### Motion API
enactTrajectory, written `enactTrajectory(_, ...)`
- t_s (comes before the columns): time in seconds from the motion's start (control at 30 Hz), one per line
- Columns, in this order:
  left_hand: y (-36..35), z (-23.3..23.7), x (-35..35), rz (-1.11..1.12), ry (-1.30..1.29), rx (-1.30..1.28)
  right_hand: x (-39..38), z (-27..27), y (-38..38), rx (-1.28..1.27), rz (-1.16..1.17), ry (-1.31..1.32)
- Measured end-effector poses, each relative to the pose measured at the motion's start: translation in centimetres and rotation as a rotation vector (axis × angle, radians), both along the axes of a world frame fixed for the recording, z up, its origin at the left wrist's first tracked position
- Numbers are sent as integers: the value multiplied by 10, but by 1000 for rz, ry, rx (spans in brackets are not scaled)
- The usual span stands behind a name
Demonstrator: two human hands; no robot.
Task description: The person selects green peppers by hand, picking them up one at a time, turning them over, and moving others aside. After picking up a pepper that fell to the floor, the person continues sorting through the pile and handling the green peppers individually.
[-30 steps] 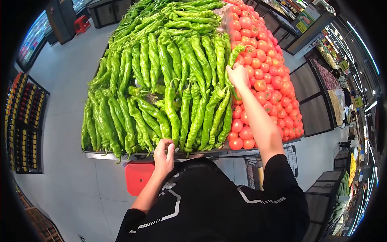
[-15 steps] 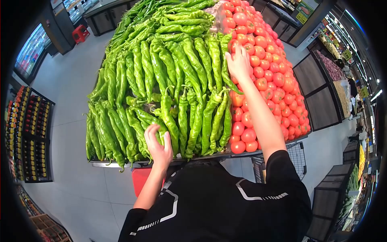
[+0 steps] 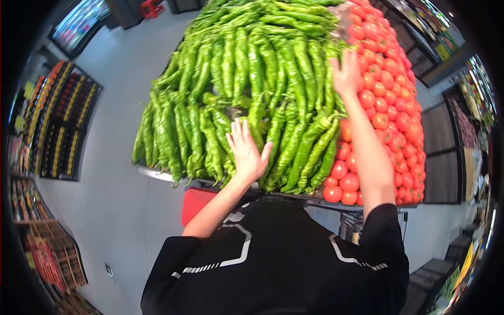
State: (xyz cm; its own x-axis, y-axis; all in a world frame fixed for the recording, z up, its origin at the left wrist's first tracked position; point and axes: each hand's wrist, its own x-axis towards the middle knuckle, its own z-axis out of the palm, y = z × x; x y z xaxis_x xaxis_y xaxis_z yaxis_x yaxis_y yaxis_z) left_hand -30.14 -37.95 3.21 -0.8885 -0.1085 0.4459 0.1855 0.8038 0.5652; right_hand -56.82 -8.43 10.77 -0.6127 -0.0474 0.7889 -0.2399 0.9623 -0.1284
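Long green peppers (image 3: 302, 68) lie in packed rows across a sloping display stand. Round red tomatoes (image 3: 386, 79) are heaped along the right side of them. My left hand (image 3: 247, 152) is open over the front rows of peppers, fingers pointing away from me and thumb out to the right. It appears to rest on the peppers, though contact is hard to judge. Farther back, my right hand (image 3: 346, 73) reaches to the line where peppers meet tomatoes. Its fingers are stretched out at the rightmost peppers, with nothing seen in them; the fingertips are slightly blurred.
The stand's front edge (image 3: 157, 174) runs close to my body. Under it are a red box-like object (image 3: 197, 206) and a wire cart (image 3: 349, 226). Bottle shelves (image 3: 65, 123) stand to the left, beyond the grey floor (image 3: 118, 131). More produce stands line the right.
The view has turned, shifting the stand rightward and upward. My left hand has moved farther in over the peppers and flattened out. My right hand stays near the pepper and tomato border.
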Motion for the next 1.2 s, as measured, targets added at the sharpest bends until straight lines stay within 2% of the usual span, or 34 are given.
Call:
enactTrajectory(0.03, -9, 12, 8, -9, -19, 32, 6, 5, 4, -73, 18, 20)
enactTrajectory(0.07, -20, 22, 16, 28, -2, 16, 14, 19, 15, -181, 182, -67)
enactTrajectory(0.1, -35, 27, 24, 85, 28, 8, 55, 42, 1, -406, 358, -38)
enactTrajectory(0.17, -70, 30, 39, 212, 61, -5, 118, 48, -10, -511, 286, 39)
enactTrajectory(0.2, -89, 31, 44, 298, 42, -25, 145, 47, -15, -747, 396, 32)
enactTrajectory(0.33, -169, 8, 51, 640, -10, -172, 240, 32, -50, -809, 468, 0)
enactTrajectory(0.47, -214, 4, 33, 777, -56, -148, 283, 6, -78, -939, 571, -139)
enactTrajectory(0.53, -220, -11, 19, 750, -168, -225, 298, -2, -92, -892, 588, -252)
enactTrajectory(0.6, -216, -31, 6, 660, -246, -144, 308, -6, -107, -977, 631, -350)
enactTrajectory(0.77, -221, -43, 0, 637, -102, -82, 319, -16, -118, -921, 731, -460)
enactTrajectory(0.8, -221, -41, 0, 635, -54, -27, 320, -15, -119, -923, 735, -456)
enactTrajectory(0.87, -214, -5, 14, 695, -14, 304, 321, -13, -121, -914, 739, -486)
enactTrajectory(0.93, -218, 25, 29, 754, 33, 390, 323, -13, -122, -903, 735, -489)
enactTrajectory(1.0, -240, 21, 38, 701, 178, 413, 324, -15, -122, -918, 716, -512)
enactTrajectory(1.07, -251, 19, 45, 681, 191, 467, 325, -19, -122, -945, 711, -548)
enactTrajectory(1.13, -250, 34, 51, 550, 123, 603, 325, -20, -123, -970, 709, -581)
enactTrajectory(1.2, -247, 32, 47, 487, 162, 621, 325, -20, -126, -982, 709, -621)
